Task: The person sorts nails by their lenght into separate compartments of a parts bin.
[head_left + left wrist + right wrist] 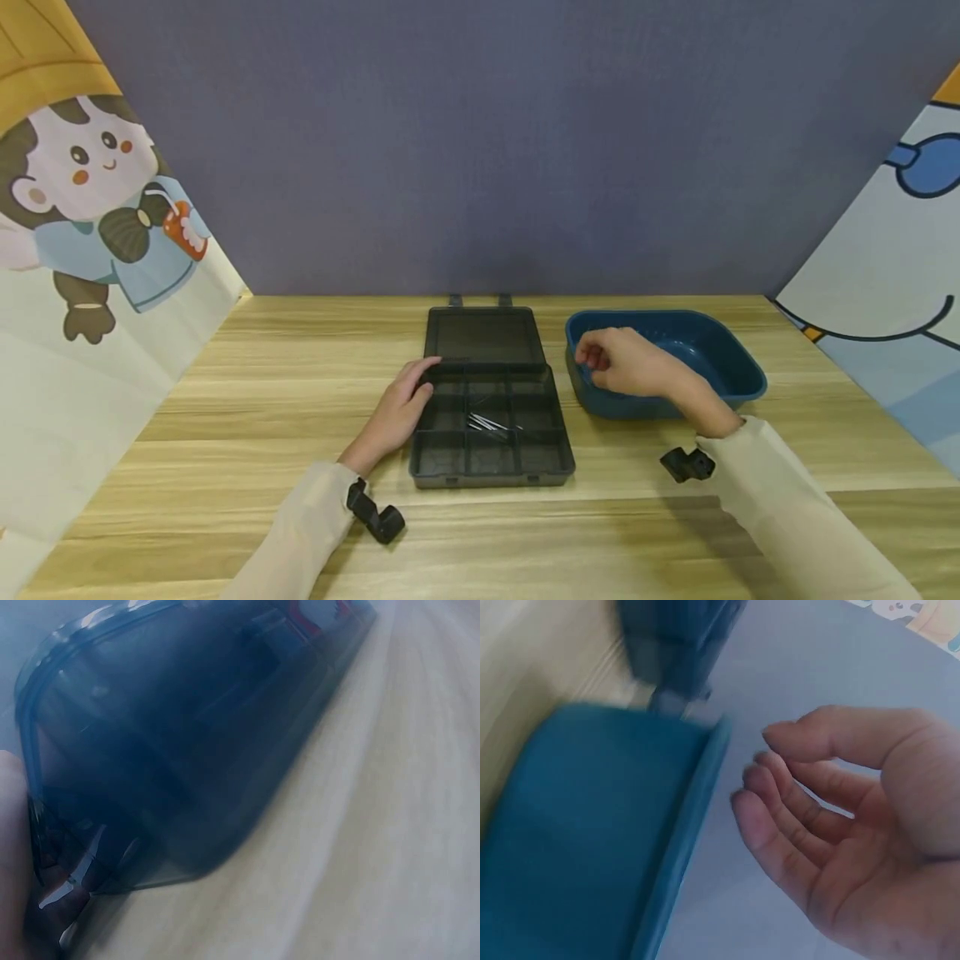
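Observation:
A dark translucent compartment box [491, 481] lies on the table, its lid [483, 335] folded back. Several thin silvery metal pins [487, 423] lie in its middle compartment; their exact kind is too small to tell. My left hand [393, 412] rests along the box's left edge, fingers extended near the hinge and thumb over the rim. In the left wrist view the box side [165, 765] fills much of the picture. My right hand [626, 362] hovers over the near left rim of a blue plastic basin [716, 354]. Its fingers [780, 855] are loosely bent, with nothing visible between them.
The wood-grain table [315, 333] ends at a grey-blue panel [480, 150] behind the box. Cartoon-printed panels [97, 208] stand at the left and right. The basin sits to the right of the box, a narrow gap between them.

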Action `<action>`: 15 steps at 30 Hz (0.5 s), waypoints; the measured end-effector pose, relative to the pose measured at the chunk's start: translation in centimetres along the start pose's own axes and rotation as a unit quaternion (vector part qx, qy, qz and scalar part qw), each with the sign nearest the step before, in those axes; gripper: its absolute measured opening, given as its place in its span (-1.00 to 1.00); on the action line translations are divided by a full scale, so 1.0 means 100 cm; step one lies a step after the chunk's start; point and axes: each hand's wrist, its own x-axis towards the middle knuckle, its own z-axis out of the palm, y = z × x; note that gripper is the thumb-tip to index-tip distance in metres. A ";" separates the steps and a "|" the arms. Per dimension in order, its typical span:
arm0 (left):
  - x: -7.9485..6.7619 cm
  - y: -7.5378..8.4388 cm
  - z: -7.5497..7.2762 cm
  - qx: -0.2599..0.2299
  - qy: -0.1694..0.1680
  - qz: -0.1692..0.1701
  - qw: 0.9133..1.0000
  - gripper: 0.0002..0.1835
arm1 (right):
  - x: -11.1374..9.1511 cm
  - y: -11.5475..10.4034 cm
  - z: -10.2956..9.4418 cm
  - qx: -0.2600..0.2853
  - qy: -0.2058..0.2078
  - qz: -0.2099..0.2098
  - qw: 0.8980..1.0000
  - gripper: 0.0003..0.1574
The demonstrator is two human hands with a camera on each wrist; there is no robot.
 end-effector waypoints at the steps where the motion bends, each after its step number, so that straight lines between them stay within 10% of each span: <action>1: 0.000 0.000 0.000 0.000 0.000 0.001 1.000 -0.55 | -0.003 0.004 -0.001 -0.003 0.006 0.006 1.000 -0.74; 15: 0.000 0.000 0.001 0.003 0.004 0.010 1.000 -0.56 | -0.024 0.054 -0.013 -0.048 0.000 0.035 0.998 -0.64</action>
